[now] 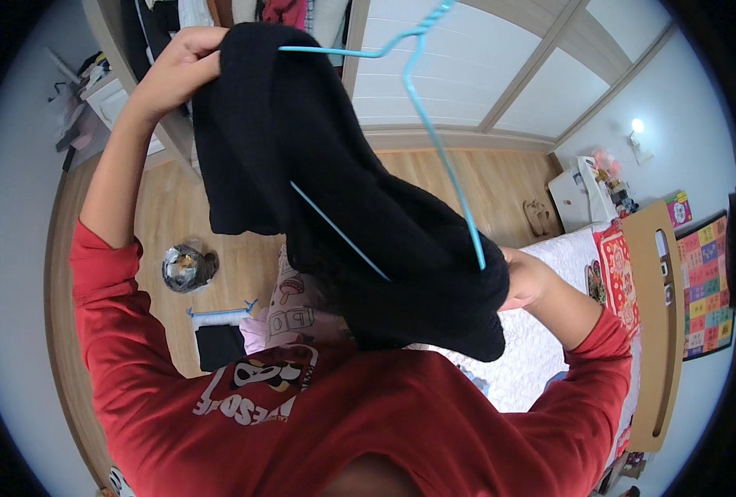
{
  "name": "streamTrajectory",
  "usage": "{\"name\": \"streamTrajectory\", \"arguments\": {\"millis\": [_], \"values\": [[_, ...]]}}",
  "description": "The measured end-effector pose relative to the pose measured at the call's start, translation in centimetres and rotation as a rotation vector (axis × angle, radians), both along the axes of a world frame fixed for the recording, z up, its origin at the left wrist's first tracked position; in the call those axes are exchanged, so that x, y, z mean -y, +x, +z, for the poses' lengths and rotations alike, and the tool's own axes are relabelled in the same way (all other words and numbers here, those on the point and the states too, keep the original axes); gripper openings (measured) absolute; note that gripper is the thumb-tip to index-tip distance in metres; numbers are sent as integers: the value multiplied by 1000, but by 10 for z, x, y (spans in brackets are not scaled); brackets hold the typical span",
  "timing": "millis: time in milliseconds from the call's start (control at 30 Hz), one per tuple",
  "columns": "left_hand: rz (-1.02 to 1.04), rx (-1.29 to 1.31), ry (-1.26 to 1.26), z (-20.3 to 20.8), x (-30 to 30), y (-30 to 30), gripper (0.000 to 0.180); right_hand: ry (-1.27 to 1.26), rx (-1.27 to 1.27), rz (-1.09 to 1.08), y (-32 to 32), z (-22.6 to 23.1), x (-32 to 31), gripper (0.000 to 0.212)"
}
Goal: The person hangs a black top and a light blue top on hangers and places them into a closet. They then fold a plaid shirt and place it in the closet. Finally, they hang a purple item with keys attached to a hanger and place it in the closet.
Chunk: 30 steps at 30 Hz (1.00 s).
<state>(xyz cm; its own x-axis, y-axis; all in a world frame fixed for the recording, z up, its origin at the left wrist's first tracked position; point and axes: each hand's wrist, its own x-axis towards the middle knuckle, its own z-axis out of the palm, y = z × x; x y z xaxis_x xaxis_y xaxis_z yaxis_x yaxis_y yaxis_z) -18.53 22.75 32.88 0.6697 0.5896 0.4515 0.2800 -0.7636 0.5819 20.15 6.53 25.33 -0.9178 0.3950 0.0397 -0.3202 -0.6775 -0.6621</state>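
Observation:
A black knit garment (318,149) hangs stretched between my raised hands. My left hand (190,62) is closed on its upper left end, fingers partly hidden by the cloth. At the lower right end, my right hand (524,280) grips the cloth, with most of its fingers behind the fabric. A light blue wire hanger (422,103) runs through the garment. Its hook points up and away to the right, and one straight part shows across the middle of the cloth. The hanger's ends are covered by the black fabric.
An open wardrobe (289,12) with hanging clothes stands ahead, beside white sliding doors (434,70). The bed (529,364) is at right, near a small white cabinet (579,195). On the wooden floor at left sit a clear plastic bag (188,267) and a folded black cloth (219,346).

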Motion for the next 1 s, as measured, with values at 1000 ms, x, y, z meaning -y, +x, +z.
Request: {"name": "streamTrajectory", "arguments": {"millis": [1000], "values": [[234,203,177,-27,31,34,14,1201,1089,-761,11,63,-16,20]]}}
